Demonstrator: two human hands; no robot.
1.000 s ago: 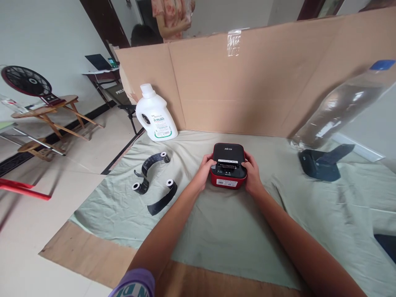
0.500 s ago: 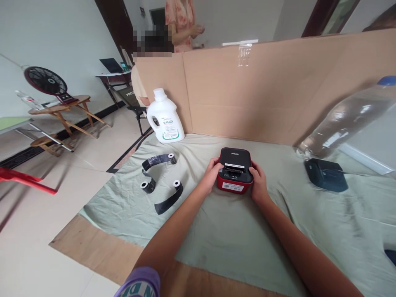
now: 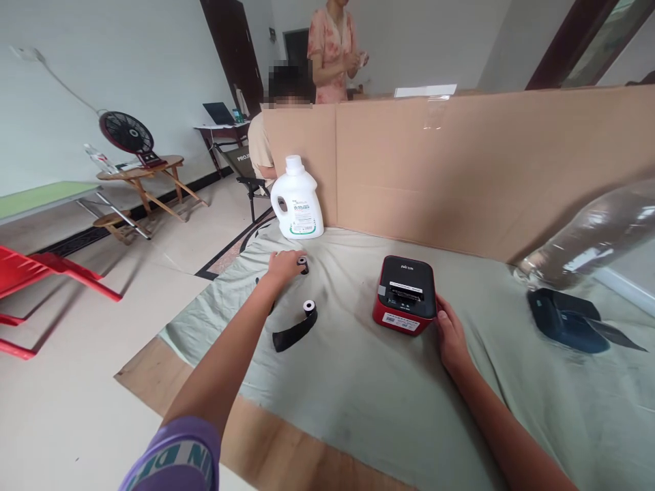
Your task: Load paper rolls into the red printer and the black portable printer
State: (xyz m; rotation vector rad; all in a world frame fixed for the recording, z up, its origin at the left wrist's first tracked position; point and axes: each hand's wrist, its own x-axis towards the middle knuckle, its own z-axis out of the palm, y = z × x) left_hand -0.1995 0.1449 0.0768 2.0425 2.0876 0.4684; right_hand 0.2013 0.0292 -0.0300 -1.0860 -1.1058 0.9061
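On the pale green cloth stands a small red and black label printer [image 3: 406, 293], its top facing up. My right hand [image 3: 451, 334] rests against its right side with the fingers extended. My left hand [image 3: 284, 267] is out over the far black roll [image 3: 303, 266], whose white core shows just beside the hand. Most of that hand's fingers are hidden, so I cannot tell whether they grip the roll or its strip. A nearer black roll [image 3: 310, 308] lies partly unwound toward the lower left. My forearm and hand cover most of a third roll.
A white detergent jug [image 3: 299, 204] stands behind the rolls. Behind the cloth [image 3: 348, 402] rises a cardboard panel [image 3: 409, 164]. At the right are a large clear plastic bottle [image 3: 578, 239] and a dark blue object [image 3: 568, 324]. Two people are beyond the panel.
My left hand has left the printer and moved left to the far black roll. My right hand stays at the printer's right side. The view has shifted slightly to the left.
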